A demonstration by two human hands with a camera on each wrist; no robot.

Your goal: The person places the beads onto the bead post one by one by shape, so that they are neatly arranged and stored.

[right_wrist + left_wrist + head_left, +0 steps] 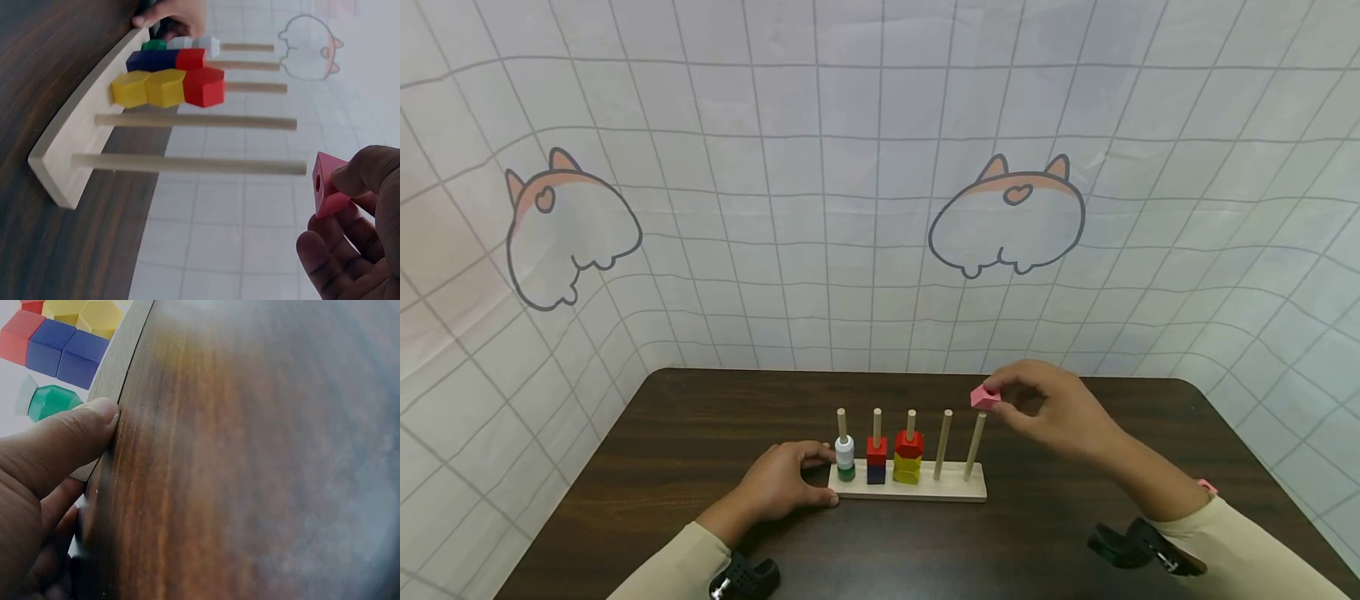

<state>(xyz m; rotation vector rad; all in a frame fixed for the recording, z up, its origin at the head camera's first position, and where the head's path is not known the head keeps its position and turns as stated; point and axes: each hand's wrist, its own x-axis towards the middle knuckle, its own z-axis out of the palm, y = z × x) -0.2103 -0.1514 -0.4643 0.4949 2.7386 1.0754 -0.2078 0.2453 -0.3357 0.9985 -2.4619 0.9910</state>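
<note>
A wooden peg stacker (910, 492) with a pale base stands on the table. My left hand (786, 482) grips its left end, thumb on the front edge (103, 412). Above the rightmost peg (975, 446), my right hand (1052, 408) pinches a pink block (986, 397); in the right wrist view the block's hole (317, 182) faces the peg's tip, slightly apart. White and green beads (845, 454) fill the leftmost peg's lower part. Red and dark blue blocks (876, 461) sit on the second, red and yellow ones (907, 458) on the third. The fourth peg (943, 446) is bare.
Another pink piece (1207, 486) shows beside my right forearm, mostly hidden. The dark wooden table (625, 508) ends at the back against a white gridded curtain (880, 250) with cartoon drawings. Dark wrist cameras (745, 577) are strapped near both sleeves.
</note>
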